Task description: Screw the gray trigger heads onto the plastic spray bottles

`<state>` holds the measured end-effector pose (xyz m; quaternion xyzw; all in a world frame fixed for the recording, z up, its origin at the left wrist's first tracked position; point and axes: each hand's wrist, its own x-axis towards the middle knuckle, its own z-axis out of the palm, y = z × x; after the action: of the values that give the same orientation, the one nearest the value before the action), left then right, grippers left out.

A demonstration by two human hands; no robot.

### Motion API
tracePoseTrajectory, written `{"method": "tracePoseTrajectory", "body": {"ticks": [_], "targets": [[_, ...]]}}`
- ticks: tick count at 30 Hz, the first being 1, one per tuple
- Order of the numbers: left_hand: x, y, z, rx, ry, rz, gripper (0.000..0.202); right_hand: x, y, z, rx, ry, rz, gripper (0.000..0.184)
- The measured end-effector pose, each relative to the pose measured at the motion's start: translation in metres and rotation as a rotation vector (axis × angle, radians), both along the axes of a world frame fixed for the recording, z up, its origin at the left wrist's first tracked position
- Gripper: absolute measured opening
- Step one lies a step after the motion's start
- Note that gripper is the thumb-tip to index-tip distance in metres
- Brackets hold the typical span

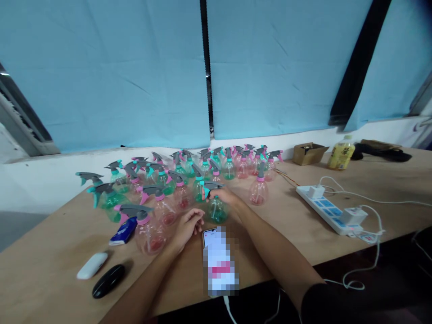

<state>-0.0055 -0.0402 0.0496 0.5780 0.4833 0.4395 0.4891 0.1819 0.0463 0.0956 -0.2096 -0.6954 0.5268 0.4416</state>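
Note:
My right hand [223, 195] is closed around the neck of a green spray bottle [217, 212], just under its grey head and teal trigger. The bottle is upright, and its base looks to be on or just over the table. My left hand [189, 226] is to the left of it, fingers loosely bent and apart, with nothing visible in them. Close to that hand are a pink spray bottle [164, 211] and, further front, another pink spray bottle [150, 236]. A phone [219, 263] with a blurred screen lies between my forearms, its white cable plugged in.
Several pink and green spray bottles [228, 168] crowd the table's back. At left lie a blue packet [123, 231], a white case [92, 265] and a black case [108, 281]. A power strip [329, 210], cardboard box [308, 154] and yellow-labelled drink bottle [340, 154] are right.

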Motion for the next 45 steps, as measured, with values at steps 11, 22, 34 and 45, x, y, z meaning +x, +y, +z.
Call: {"method": "tracePoseTrajectory", "body": {"ticks": [11, 22, 34, 45], "targets": [[-0.0011, 0.0015, -0.0011, 0.005, 0.004, -0.007, 0.026, -0.0014, 0.002, -0.0014, 0.013, 0.027, 0.049, 0.016], [0.0014, -0.002, 0.0038, 0.003, 0.015, 0.002, 0.027, -0.0027, -0.0015, -0.0006, 0.007, 0.04, 0.114, 0.016], [0.001, -0.0013, 0.0029, 0.005, 0.026, 0.0, 0.026, -0.0063, -0.0004, -0.001, 0.007, 0.036, 0.073, 0.016], [-0.0002, 0.0001, 0.0016, 0.009, 0.034, -0.003, 0.026, -0.0084, -0.001, -0.0026, 0.011, 0.062, 0.067, 0.015]]}}
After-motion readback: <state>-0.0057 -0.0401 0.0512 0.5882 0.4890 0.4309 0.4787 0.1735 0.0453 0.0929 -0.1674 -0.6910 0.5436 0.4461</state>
